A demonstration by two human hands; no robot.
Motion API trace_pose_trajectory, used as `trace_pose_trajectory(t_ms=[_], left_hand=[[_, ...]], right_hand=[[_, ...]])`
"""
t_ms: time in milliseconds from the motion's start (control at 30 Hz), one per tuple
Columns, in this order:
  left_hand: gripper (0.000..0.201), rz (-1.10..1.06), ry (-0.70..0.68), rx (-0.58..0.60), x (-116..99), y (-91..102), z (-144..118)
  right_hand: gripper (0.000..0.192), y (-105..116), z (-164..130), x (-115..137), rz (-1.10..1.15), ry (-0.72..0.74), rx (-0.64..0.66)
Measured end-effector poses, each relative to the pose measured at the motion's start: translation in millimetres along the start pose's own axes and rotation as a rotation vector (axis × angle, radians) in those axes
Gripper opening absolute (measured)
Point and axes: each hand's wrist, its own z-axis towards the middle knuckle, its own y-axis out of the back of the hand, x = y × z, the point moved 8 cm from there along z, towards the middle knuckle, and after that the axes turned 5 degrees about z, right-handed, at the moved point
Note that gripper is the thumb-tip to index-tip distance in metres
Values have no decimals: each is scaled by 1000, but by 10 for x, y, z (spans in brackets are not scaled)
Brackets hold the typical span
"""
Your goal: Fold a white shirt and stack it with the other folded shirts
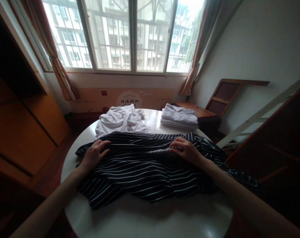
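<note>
Striped dark garment point(145, 172) lies rumpled across the middle of the round white desk point(130, 221), its ends spilling past the left and right edges. At its left end the left hand point(94, 155) rests on the cloth with fingers curled down into a fold, a loose grip that pinches the fabric rather than lifting it. Beyond it, toward the far edge, a crumpled white garment point(121, 120) sits unfolded. Further right the right hand point(186, 150) has closed its fingertips on a ridge of the striped cloth near its top hem. At the far right edge stands a neat stack of folded white clothes point(179, 119). I'd judge the cloth is being spread and straightened; next it seems to need pulling taut and flat.
</note>
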Motion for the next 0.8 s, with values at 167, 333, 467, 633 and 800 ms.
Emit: trace_pose_trajectory(t_ms=[167, 333, 467, 633, 800], left_hand=[[15, 76, -88, -63, -80, 36, 92], [21, -59, 16, -254, -207, 346, 148], [26, -172, 228, -310, -192, 559, 144], [34, -168, 176, -134, -196, 496, 168], [42, 243, 4, 165, -238, 175, 54]], right_hand=[[20, -378, 4, 197, -37, 11, 196], [21, -569, 95, 128, -168, -183, 256], [21, -616, 187, -14, -7, -265, 164], [36, -581, 236, -261, 677, -430, -27], [17, -308, 79, -646, 1299, -714, -500]])
